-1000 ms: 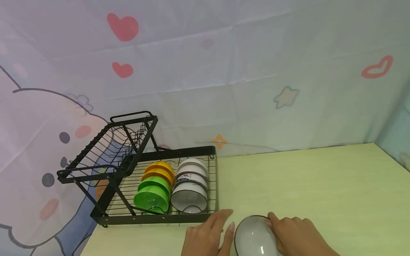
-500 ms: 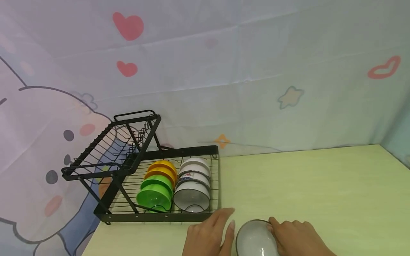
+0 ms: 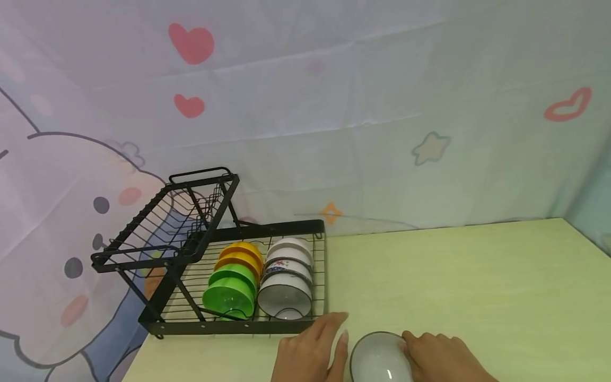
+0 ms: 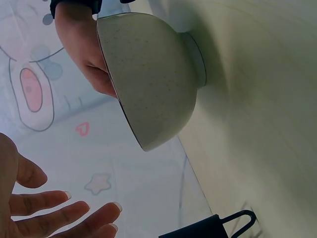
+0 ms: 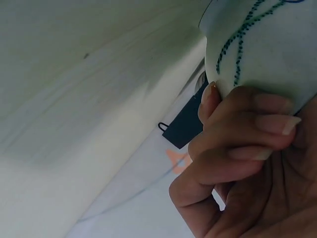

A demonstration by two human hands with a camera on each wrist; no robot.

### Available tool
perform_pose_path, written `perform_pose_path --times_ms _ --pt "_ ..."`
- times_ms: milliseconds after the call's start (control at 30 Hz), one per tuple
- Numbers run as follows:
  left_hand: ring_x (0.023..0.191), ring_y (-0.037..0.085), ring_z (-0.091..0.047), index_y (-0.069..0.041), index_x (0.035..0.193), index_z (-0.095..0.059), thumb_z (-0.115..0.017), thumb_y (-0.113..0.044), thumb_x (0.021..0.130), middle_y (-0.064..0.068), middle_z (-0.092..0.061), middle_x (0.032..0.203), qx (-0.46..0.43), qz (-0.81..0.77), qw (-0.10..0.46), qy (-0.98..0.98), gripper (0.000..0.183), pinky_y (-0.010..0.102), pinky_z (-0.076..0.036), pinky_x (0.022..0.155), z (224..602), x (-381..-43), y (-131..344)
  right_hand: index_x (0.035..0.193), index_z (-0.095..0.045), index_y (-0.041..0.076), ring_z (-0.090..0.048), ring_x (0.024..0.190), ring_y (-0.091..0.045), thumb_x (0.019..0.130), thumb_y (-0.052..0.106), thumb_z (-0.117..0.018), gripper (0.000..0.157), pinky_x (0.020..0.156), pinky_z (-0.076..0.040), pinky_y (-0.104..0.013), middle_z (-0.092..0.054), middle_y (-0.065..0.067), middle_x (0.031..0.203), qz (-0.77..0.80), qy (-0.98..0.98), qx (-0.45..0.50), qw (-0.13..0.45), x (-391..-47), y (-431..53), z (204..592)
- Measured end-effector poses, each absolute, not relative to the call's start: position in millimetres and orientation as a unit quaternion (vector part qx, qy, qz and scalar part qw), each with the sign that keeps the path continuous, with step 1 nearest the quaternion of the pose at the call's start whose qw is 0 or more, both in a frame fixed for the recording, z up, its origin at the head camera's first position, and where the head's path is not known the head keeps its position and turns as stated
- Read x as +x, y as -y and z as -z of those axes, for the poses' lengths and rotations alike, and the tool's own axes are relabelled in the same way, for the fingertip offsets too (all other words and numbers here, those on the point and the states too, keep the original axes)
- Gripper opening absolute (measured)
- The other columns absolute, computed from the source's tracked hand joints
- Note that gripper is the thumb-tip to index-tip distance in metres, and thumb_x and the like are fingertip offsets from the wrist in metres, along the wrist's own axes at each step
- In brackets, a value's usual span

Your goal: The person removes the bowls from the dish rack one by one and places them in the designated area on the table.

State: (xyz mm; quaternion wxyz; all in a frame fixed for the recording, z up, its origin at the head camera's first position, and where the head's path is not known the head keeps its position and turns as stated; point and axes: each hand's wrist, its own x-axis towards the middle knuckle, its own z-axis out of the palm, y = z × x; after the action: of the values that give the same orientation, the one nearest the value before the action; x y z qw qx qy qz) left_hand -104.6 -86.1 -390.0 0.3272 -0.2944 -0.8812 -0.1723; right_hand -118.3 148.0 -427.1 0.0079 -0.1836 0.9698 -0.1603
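A white bowl [image 3: 382, 358] with a dark rim is at the bottom of the head view. My right hand [image 3: 441, 355] pinches its rim on the right side, thumb against the wall and fingers curled. Blue and green markings show on the outside of the bowl [image 5: 272, 54] in the right wrist view. Just left of the bowl is my left hand [image 3: 310, 347], with fingers extended and nothing held. From the left wrist, the bowl [image 4: 148, 79] looks speckled, with its foot close over the table, and a gap separates it from my left fingers [image 4: 89, 218].
A black two-tier dish rack [image 3: 200, 328] stands at the left on the pale green table [image 3: 453, 281]. Its lower tier holds a row of orange and green bowls [image 3: 228, 297] beside a row of white bowls [image 3: 284, 300]. A patterned cloth [image 3: 305, 159] hangs behind.
The bowl and my right hand have shifted slightly downward in the head view, toward me. My left hand stays about where it was, and the head view has drifted a little.
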Motion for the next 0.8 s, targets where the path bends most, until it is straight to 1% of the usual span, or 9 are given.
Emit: perform_pose_path --times_ms 100,400,533,667,733,800 --pt "0.064 0.008 -0.064 -0.016 0.111 -0.064 -0.061 -0.023 0.086 -0.004 -0.07 0.099 -0.291 0.175 0.329 0.881 0.026 0.022 -0.048 0.04 390.1 -104.5 86.5 0.07 -0.049 0.018 -0.042 0.045 -0.013 0.091 0.022 -0.057 0.023 0.038 -0.037 -0.035 -0.045 0.006 0.054 0.168 -0.969 -0.179 0.02 -118.0 -147.2 428.0" --pt "0.069 0.008 -0.064 -0.016 0.112 -0.063 -0.059 -0.024 0.088 -0.003 -0.069 0.1 -0.282 0.173 0.312 0.891 0.026 0.022 -0.05 0.043 386.4 -105.3 89.3 0.07 -0.046 0.018 -0.039 0.044 -0.011 0.093 0.023 -0.055 0.025 0.035 -0.035 -0.032 -0.042 0.006 0.053 0.167 -0.969 -0.179 0.017 -117.5 -147.3 431.5" --pt "0.064 0.006 -0.062 -0.015 0.111 -0.063 -0.06 -0.021 0.087 -0.002 -0.069 0.1 -0.276 0.177 0.311 0.892 0.025 0.019 -0.047 0.041 384.5 -108.8 93.6 0.071 -0.046 0.018 -0.04 0.044 -0.012 0.093 0.024 -0.053 0.024 0.036 -0.035 -0.033 -0.042 0.005 0.054 0.163 -0.97 -0.178 0.018 -117.5 -147.8 430.4" --pt "0.06 0.002 -0.057 -0.014 0.108 -0.065 -0.059 -0.02 0.087 -0.005 -0.068 0.094 -0.276 0.169 0.339 0.883 0.023 0.019 -0.044 0.038 384.0 -114.8 98.6 0.072 -0.047 0.018 -0.04 0.045 -0.013 0.094 0.025 -0.052 0.024 0.037 -0.035 -0.034 -0.042 0.005 0.055 0.16 -0.971 -0.174 0.022 -117.3 -147.9 428.6" --pt "0.063 0.003 -0.058 -0.014 0.107 -0.065 -0.058 -0.02 0.087 -0.005 -0.068 0.094 -0.277 0.165 0.349 0.88 0.022 0.021 -0.047 0.04 384.0 -117.4 101.2 0.072 -0.046 0.019 -0.039 0.045 -0.013 0.095 0.026 -0.051 0.025 0.037 -0.035 -0.034 -0.042 0.005 0.054 0.16 -0.972 -0.172 0.024 -116.7 -147.9 427.9" --pt "0.072 0.006 -0.061 -0.014 0.107 -0.065 -0.058 -0.02 0.088 -0.004 -0.068 0.097 -0.275 0.164 0.35 0.88 0.022 0.026 -0.051 0.044 383.8 -119.2 103.5 0.073 -0.047 0.019 -0.04 0.045 -0.013 0.095 0.028 -0.051 0.024 0.038 -0.035 -0.034 -0.043 0.005 0.055 0.164 -0.971 -0.173 0.026 -116.6 -148.2 427.4"
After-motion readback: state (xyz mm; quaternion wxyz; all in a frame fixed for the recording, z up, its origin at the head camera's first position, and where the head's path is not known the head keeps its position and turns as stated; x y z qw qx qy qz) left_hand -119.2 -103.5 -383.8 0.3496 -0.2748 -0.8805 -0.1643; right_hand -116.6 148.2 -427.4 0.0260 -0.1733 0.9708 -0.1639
